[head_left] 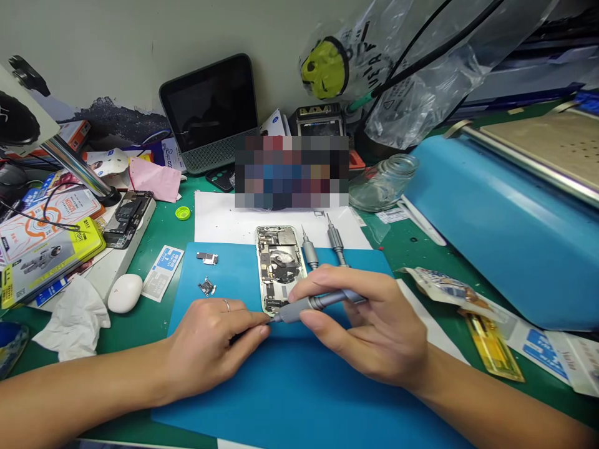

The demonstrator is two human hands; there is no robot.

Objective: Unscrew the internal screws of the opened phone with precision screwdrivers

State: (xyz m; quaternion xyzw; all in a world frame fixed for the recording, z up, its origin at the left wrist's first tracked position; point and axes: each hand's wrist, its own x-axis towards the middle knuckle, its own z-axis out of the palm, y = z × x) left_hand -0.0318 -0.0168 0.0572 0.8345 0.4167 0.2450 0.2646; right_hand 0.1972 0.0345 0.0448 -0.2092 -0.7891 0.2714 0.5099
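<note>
An opened smartphone [282, 265], its inner boards and a round coil showing, lies on the blue mat [299, 380]. In my right hand [374, 324] is a grey precision screwdriver [299, 308], slanted so that its tip points left at the phone's bottom edge. My left hand [218, 340] is closed, with index finger and thumb close together beside that tip; whatever they pinch, if anything, is too small to make out. Beyond my right hand lie a second screwdriver [309, 251] and a third screwdriver [335, 239].
Small metal parts [207, 258] and a dark cluster of pieces [206, 287] lie left of the phone. Further left are a white earbud case [125, 293] and crumpled tissue [75, 318]. A glass jar [386, 181] and a large blue machine [472, 231] stand right.
</note>
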